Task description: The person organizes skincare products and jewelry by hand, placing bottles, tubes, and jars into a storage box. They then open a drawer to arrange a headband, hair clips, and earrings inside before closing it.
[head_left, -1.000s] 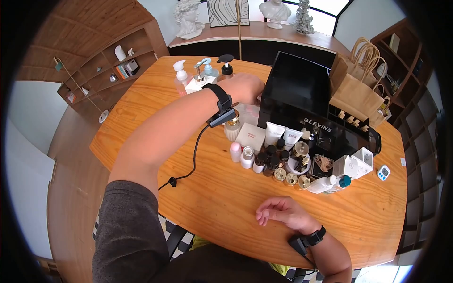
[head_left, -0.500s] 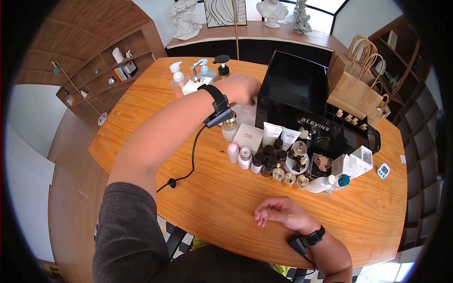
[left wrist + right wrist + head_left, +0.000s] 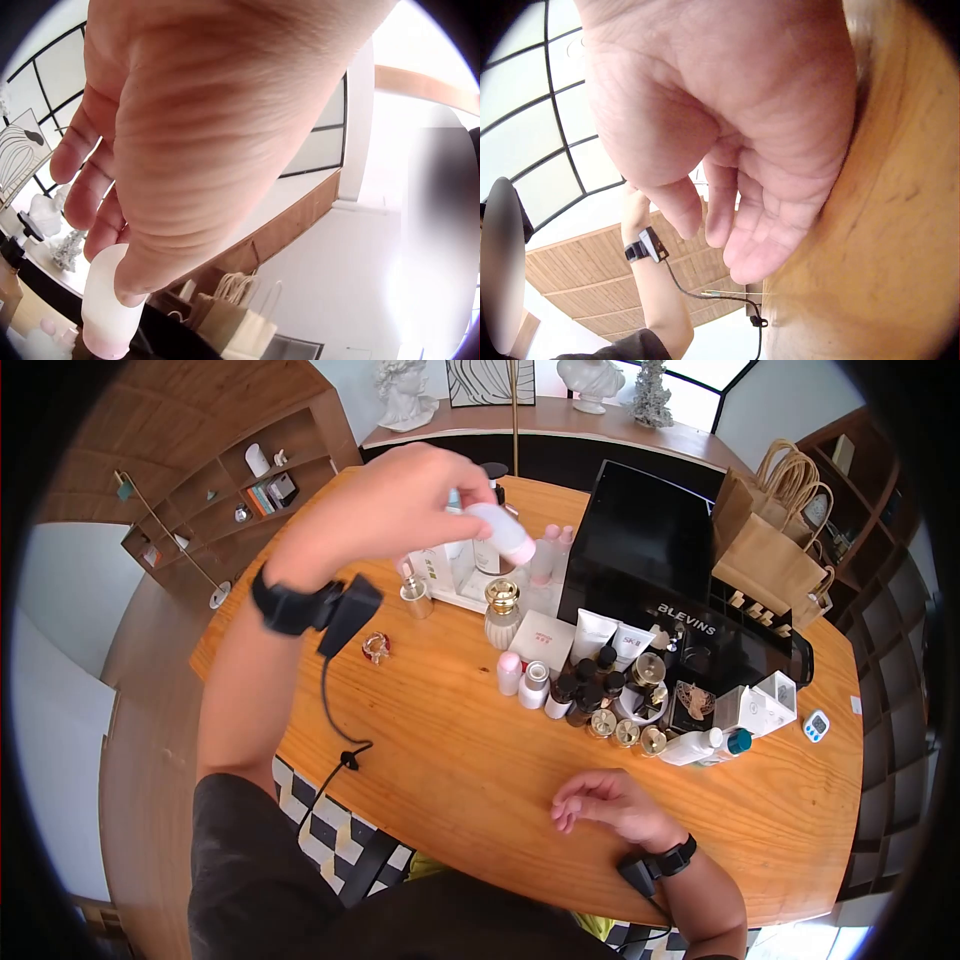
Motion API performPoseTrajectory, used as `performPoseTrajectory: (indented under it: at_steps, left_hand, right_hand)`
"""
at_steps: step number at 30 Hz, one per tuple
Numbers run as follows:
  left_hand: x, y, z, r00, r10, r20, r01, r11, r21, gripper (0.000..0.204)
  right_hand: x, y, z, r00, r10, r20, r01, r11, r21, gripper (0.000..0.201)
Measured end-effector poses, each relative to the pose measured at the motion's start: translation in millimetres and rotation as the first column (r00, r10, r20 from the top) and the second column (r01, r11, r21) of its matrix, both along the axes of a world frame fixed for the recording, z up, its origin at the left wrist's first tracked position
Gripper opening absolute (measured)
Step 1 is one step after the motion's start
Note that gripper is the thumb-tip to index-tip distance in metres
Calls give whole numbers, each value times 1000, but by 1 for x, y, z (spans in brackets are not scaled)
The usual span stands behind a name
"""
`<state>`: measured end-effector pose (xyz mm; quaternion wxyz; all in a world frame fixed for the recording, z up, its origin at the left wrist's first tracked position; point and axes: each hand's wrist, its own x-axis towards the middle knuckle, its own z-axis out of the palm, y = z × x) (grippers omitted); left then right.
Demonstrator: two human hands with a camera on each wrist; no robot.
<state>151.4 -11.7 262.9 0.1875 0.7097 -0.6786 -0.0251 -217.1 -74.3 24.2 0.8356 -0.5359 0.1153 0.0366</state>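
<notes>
My left hand (image 3: 405, 505) is raised over the back left of the table and pinches a small white bottle (image 3: 494, 530) with a pink end. The bottle tilts, pink end down to the right. In the left wrist view the thumb presses against the white bottle (image 3: 112, 289), its pink end lowest. Below it a clear tray (image 3: 478, 598) holds several pink-topped bottles (image 3: 545, 556) and a dark-topped pump bottle. My right hand (image 3: 612, 805) rests at the table's front, fingers loosely bent and holding nothing; the right wrist view shows its palm (image 3: 727, 135).
A large black case (image 3: 635, 550) stands right of the tray, with paper bags (image 3: 765, 555) beyond it. Before it crowd several small bottles, tubes (image 3: 593, 635) and a pale box (image 3: 543, 638). A glass bottle (image 3: 415, 600) and a small red-and-clear item (image 3: 376, 648) stand left. A cable hangs from the left wrist.
My left hand has come up and left from beside the black case, bringing the white bottle into sight. The tray and red item are now uncovered. My right hand stays put.
</notes>
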Motion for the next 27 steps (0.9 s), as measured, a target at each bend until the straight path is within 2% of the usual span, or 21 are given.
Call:
performPoseTrajectory:
  at_steps: [3,4,6,9,10,12,15,22,27]
  left_hand:
    - [-9,40,4,995,-61,78,56,997,58,20]
    - [-11,48,-3,996,-54,72,50,997,57,20]
    - [-13,58,-22,969,-180,171,175,984,44,19]
    - [-11,58,-61,953,-224,204,223,974,26,17]
    - [-11,55,-73,955,-217,203,217,976,20,17]
    - [-14,46,-94,954,-179,239,147,978,146,13]
    - [-19,33,-117,943,-180,280,135,976,173,11]
    - [-25,20,-132,913,-152,379,151,988,31,10]
    - [-27,16,-139,901,-147,407,151,988,22,12]
  right_hand:
    - [-1,0,-1,1000,-8,-8,8,1000,13,21]
    - [0,0,0,1000,-10,-8,11,1000,20,22]
    - [0,0,-1,1000,-11,-13,11,999,30,22]
    - [1,1,0,999,-27,-20,28,999,42,23]
    - [1,2,1,999,-45,-26,46,998,48,23]
    - [1,3,2,998,-50,-29,51,997,52,23]
    - [1,4,1,998,-65,-26,66,995,69,23]
    - [0,3,0,998,-55,-30,57,995,79,24]
    - [0,2,0,999,-41,-24,43,997,64,24]
